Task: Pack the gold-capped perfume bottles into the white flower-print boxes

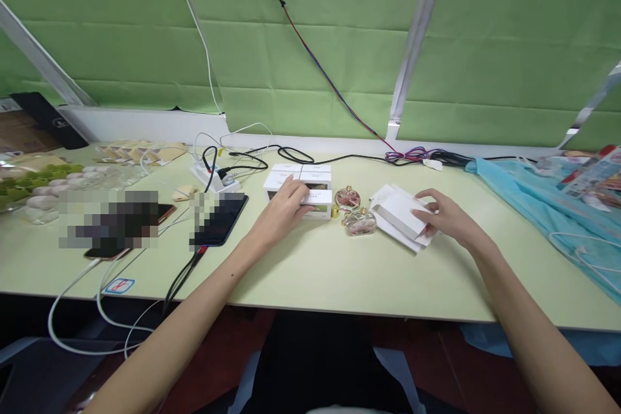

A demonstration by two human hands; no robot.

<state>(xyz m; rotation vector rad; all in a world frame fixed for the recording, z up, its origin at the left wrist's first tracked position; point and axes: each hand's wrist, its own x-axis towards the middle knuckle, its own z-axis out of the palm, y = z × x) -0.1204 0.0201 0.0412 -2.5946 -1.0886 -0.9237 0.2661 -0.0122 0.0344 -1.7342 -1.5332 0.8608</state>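
Note:
My left hand [283, 207] is closed on a small white box [317, 199] with printing on it, at the front of a close group of similar white boxes [315, 171]. At the right, my right hand [446, 212] pinches the edge of a flat white carton [402, 212], which lies over other flat white cartons [412, 247]. Between my hands are two small clear glass bottles with gold-coloured fittings: a round bottle [348, 198] behind and a wider bottle [361, 222] in front. A small gold cap [334, 210] sits beside the boxes.
At the left lie two phones [226, 223] with charging cables, a power strip [213, 178] and a clear tray [46, 197] of green and pale pieces. Blue plastic sheeting [528, 207] covers the right side. Black cables [334, 160] run along the back edge.

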